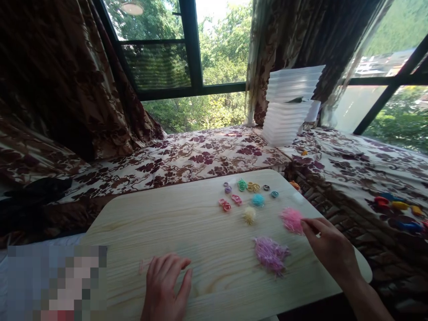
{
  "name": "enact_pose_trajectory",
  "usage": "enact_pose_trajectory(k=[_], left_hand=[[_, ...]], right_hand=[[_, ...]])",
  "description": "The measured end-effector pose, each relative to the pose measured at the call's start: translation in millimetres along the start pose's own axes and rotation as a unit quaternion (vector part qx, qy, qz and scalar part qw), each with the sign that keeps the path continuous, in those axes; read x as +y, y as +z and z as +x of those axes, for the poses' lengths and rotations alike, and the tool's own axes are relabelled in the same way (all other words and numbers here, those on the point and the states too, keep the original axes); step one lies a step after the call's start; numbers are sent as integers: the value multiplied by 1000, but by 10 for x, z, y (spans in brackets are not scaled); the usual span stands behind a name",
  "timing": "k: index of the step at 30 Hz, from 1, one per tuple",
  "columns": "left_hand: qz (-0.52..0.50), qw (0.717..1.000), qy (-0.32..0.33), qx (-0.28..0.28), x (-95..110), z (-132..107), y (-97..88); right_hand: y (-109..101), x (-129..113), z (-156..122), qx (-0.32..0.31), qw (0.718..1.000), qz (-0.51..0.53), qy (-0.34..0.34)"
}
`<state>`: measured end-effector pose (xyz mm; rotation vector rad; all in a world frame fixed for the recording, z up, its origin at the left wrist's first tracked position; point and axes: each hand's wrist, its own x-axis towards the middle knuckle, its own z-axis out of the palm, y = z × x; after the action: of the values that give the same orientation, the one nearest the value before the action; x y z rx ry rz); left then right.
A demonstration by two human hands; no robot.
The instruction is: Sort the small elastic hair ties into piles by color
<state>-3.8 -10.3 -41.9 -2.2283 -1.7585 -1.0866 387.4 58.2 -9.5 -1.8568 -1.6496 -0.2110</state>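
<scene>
My left hand (167, 283) rests on the wooden table, fingers spread, holding nothing. Just beyond its fingers, to the left, lie a few thin pale pink pieces (142, 266). At the right side, my right hand (329, 247) has thumb and forefinger pinched together at the edge of a pink pile of thin strands (291, 220); whatever is between the fingertips is too small to make out. A larger purple pile of strands (271, 255) lies between the hands. Behind it are a cream pile (249, 216) and a turquoise pile (257, 200).
Small coloured rings lie toward the table's far edge: red (224, 205), green (241, 184), yellow (253, 187) and others. Past the pale table (160, 214) runs a flower-patterned ledge (207, 151) bearing a white foam stack (287, 104). Colourful toy-like pieces (399, 205) lie at right.
</scene>
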Motion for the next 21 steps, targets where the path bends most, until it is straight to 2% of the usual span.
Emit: enact_pose_trajectory(k=[4, 7, 11, 13, 17, 21], left_hand=[[0, 1000, -1, -11, 3, -13, 56], [5, 1000, 20, -19, 32, 23, 94], [20, 995, 87, -45, 105, 124, 130], [26, 994, 97, -51, 154, 166, 154], [33, 993, 97, -65, 224, 208, 208], [31, 992, 99, -74, 244, 217, 235]], right_hand=[[49, 6, -10, -11, 1000, -20, -7], [1, 48, -8, -18, 999, -29, -16], [-136, 266, 17, 0, 999, -54, -7], [-165, 410, 18, 7, 998, -69, -3], [-88, 590, -58, 0, 995, -95, -19], [29, 552, -197, -7, 991, -126, -38]])
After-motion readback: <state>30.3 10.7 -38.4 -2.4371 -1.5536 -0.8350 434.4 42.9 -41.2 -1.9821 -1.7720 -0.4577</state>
